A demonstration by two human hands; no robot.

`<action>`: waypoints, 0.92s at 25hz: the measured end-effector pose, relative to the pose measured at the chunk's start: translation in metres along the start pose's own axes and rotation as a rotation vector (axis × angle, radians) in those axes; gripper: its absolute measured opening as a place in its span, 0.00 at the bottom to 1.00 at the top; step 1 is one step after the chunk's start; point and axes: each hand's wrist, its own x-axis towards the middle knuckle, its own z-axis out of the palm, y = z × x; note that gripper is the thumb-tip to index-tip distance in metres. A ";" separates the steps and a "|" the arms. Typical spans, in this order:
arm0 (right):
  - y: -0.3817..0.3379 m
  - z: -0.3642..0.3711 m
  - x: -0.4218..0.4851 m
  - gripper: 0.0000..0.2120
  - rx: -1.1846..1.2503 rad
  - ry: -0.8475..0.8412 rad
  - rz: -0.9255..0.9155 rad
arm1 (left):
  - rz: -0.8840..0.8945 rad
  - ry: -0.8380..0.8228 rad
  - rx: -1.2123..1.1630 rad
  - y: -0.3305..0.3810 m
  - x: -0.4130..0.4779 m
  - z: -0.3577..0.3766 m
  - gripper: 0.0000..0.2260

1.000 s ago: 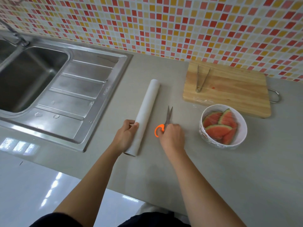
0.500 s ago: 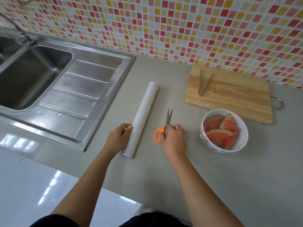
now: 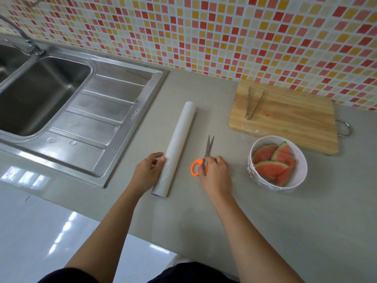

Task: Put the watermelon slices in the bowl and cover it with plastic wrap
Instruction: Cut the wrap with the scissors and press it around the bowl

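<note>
Orange-handled scissors lie under the right hand, fingers loosely on them, while the left hand rests open against the plastic wrap roll; watermelon slices already fill the bowl, whose clinging film could loosen if nudged.

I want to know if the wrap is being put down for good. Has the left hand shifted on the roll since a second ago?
Yes. The left hand has slid off the plastic wrap roll toward the sink; fingertips only touch its side.
</note>
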 end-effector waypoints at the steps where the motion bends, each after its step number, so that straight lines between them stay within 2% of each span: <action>1: 0.001 -0.001 -0.001 0.14 -0.003 0.007 -0.007 | -0.001 -0.001 0.000 0.000 0.000 0.001 0.14; 6: 0.001 -0.019 -0.003 0.12 0.137 0.098 -0.120 | 0.046 0.045 0.045 0.004 -0.001 -0.001 0.13; 10: 0.022 -0.062 -0.004 0.09 0.314 0.370 -0.183 | 0.222 0.296 0.074 0.033 -0.004 0.001 0.13; 12: 0.054 -0.088 0.002 0.10 0.297 0.550 -0.099 | 0.342 0.311 -0.014 0.060 -0.009 0.017 0.12; 14: 0.102 -0.114 0.011 0.15 0.307 0.676 0.109 | 0.395 0.199 -0.124 0.090 -0.018 0.051 0.10; 16: 0.138 -0.125 0.025 0.23 0.388 0.576 0.342 | 0.264 0.032 -0.254 0.106 -0.025 0.081 0.11; 18: 0.170 -0.130 0.037 0.27 0.507 0.341 0.499 | 0.084 -0.153 -0.396 0.120 -0.029 0.119 0.16; 21: 0.191 -0.130 0.046 0.34 0.810 0.066 0.534 | -0.148 -0.346 -0.641 0.137 -0.031 0.163 0.22; 23: 0.191 -0.129 0.043 0.39 1.005 -0.016 0.571 | -0.239 -0.376 -0.834 0.142 -0.030 0.175 0.19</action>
